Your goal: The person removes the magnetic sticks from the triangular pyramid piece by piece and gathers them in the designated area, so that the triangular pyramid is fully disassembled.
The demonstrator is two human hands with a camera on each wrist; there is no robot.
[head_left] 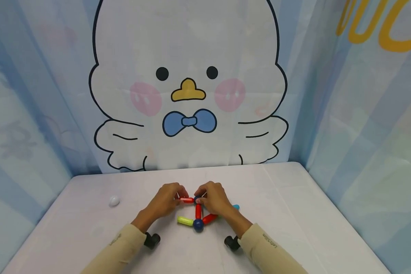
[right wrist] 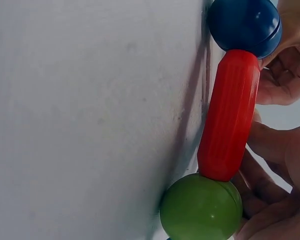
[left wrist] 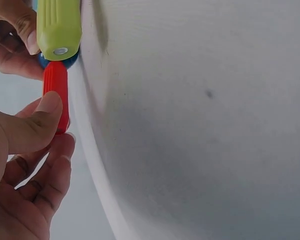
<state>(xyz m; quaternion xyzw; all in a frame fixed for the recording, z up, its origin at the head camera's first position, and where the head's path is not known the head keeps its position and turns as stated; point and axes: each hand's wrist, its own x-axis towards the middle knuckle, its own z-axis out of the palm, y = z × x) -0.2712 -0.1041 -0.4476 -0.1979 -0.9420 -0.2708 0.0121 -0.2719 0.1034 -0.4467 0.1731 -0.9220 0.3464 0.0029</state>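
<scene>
My left hand (head_left: 167, 199) pinches a red magnetic rod (left wrist: 56, 82) between thumb and fingers. The rod's other end meets a dark blue ball (head_left: 196, 198), which my right hand (head_left: 214, 198) holds by its fingertips. From there a second red rod (head_left: 198, 211) runs toward me to a nearer dark blue ball (head_left: 198, 225). A yellow-green rod (head_left: 185, 221) sticks out left from this ball. Toward the right, another red rod (right wrist: 229, 115) links it to a green ball (right wrist: 201, 207). A light blue piece (head_left: 236, 207) shows beyond my right wrist, partly hidden.
A small white ball (head_left: 114, 201) lies on the white table (head_left: 277, 228), left of my hands. Black wrist-camera mounts (head_left: 152, 240) sit under both wrists. Printed curtains (head_left: 356, 125) enclose the table's back and sides.
</scene>
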